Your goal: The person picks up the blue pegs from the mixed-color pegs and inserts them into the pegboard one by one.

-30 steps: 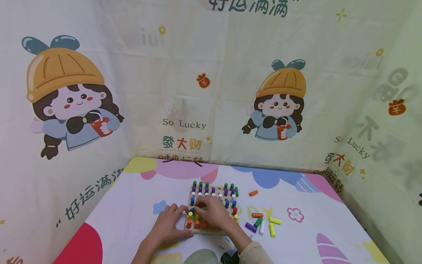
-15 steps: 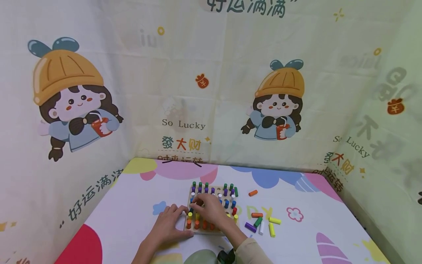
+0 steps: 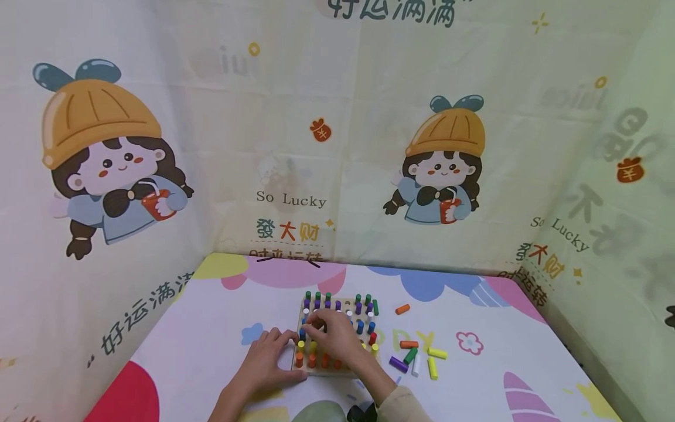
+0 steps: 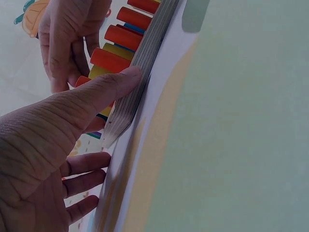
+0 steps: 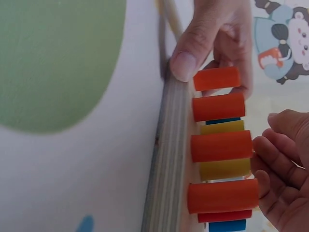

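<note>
A wooden pegboard (image 3: 343,375) holds rows of upright colored pegs. My left hand (image 3: 269,358) grips its near left corner, thumb against the front edge and index finger at the left side. The other left fingers stick out beyond the board in the left wrist view. My right hand (image 3: 337,333) hovers over the board's middle, its fingertips right at the left-hand blue pegs. A dark blue peg (image 3: 302,334) stands upright just below those fingertips. In the right wrist view its fingers (image 5: 277,162) are loosely bent, with no peg showing between them. The palm hides several middle pegs.
Several loose pegs lie right of the board, including a purple peg (image 3: 399,364), a white peg (image 3: 416,364) and a yellow peg (image 3: 433,368). An orange peg (image 3: 403,309) lies farther back. A green peg (image 3: 375,307) leans at the board's right side. Printed cloth walls surround the table.
The dark blue peg was tilted at the right fingertips and now stands upright in the board. The right fingertips have shifted slightly up off it. The left hand stays on the corner.
</note>
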The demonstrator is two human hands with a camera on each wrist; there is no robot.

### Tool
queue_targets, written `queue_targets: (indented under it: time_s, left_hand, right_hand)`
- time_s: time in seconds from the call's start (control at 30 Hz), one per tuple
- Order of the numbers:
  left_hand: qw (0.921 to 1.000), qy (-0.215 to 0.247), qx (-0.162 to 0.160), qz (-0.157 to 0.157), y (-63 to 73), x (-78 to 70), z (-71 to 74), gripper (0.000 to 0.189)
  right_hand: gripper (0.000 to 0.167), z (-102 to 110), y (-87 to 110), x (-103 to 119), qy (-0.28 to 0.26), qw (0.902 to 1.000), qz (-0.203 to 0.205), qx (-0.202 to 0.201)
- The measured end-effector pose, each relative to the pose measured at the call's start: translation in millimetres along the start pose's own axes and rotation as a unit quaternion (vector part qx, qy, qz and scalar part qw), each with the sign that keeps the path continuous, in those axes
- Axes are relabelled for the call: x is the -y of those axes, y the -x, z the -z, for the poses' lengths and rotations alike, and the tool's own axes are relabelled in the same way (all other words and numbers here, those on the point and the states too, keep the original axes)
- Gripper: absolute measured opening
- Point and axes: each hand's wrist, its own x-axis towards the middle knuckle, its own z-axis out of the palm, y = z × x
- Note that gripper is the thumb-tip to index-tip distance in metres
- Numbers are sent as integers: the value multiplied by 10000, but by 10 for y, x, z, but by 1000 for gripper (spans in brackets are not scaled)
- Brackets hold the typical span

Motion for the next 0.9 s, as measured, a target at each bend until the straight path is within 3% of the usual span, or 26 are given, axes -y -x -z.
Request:
queue_targets:
  time_s: [0.5,0.9]
  left_hand:
    - [9998,37,65,168,81,25,-47,75]
    - [9997,-18,62,230,130,9,17,72]
  right_hand:
    - [17,203,361,-56,-735,9947,-49,-711]
    - [14,374,674,-110,-753,9922,83,-990]
